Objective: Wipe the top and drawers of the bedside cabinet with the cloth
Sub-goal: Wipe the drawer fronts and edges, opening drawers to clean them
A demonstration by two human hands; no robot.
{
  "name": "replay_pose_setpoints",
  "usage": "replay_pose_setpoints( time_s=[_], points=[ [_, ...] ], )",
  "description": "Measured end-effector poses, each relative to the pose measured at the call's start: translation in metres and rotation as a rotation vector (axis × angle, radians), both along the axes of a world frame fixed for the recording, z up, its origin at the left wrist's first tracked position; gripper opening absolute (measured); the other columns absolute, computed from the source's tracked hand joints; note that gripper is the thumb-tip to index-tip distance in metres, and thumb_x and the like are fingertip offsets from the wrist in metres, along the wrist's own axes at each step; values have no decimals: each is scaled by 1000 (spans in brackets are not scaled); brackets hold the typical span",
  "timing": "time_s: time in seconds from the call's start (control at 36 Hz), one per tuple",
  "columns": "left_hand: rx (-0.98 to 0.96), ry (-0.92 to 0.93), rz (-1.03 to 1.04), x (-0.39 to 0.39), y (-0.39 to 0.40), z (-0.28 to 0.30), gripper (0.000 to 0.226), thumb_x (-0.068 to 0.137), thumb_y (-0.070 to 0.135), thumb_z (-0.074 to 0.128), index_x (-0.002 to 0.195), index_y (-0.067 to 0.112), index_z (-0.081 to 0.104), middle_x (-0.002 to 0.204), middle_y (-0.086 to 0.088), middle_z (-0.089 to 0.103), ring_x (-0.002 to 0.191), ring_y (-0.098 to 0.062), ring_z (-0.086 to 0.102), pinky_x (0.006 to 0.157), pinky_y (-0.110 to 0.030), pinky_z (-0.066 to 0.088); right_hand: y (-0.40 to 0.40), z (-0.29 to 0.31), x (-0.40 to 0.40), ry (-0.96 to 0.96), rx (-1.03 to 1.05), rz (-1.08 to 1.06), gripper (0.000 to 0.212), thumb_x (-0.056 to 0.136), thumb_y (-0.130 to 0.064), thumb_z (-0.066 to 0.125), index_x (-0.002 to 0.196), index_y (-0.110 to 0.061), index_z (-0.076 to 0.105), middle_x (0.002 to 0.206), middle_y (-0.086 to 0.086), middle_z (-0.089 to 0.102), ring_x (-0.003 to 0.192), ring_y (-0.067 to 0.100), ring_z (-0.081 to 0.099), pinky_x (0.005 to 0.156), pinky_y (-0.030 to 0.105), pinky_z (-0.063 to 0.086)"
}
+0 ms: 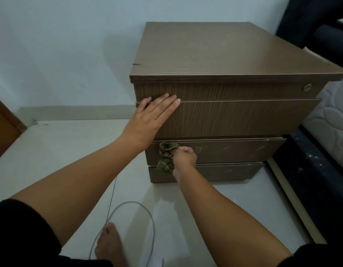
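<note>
Left hand lies flat, fingers spread, against the bedside cabinet on its upper drawer fronts. Further right and lower, I have my right hand clenched around the cloth, bunched against the third drawer. Soft and light, I judge; gripped in a wad it presses best.

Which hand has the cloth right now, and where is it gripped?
The right hand holds the green cloth, bunched in its middle, against the third drawer front. The left hand holds nothing; it lies flat on the cabinet front.
</note>
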State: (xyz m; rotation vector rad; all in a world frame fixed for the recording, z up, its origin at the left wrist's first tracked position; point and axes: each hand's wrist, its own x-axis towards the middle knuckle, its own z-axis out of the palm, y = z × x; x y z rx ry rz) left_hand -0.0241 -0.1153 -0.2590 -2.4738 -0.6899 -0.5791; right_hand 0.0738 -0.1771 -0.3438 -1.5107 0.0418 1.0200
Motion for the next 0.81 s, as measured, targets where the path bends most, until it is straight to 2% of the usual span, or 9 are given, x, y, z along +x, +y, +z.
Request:
replay_pose_setpoints(
  time_s=[0.17, 0.44, 0.81],
  points=[
    [6, 47, 27, 0, -1, 1, 90, 69, -5, 72, 146, 10, 26, 150, -8, 37, 138, -25, 37, 109, -40, 23, -7, -1, 25, -23, -8, -37, 26, 81, -2, 63, 68, -20, 51, 88, 13, 63, 78, 26, 61, 75, 43, 58],
    [-9, 109, -41, 30, -9, 9, 84, 74, -2, 67, 146, 8, 26, 151, -9, 35, 140, -24, 33, 111, -42, 30, -21, 3, 71, -60, -22, -113, 24, 80, 0, 61, 67, -19, 52, 85, 14, 64, 80, 30, 64, 76, 52, 58],
    [-40, 120, -2, 62, -24, 9, 83, 75, 5, 68, 146, 6, 25, 152, -13, 33, 140, -28, 32, 111, -45, 27, -56, 11, 169, -111, -70, -302, 20, 87, -3, 50, 72, -15, 52, 96, 13, 62, 89, 31, 64, 80, 46, 58]
  ],
)
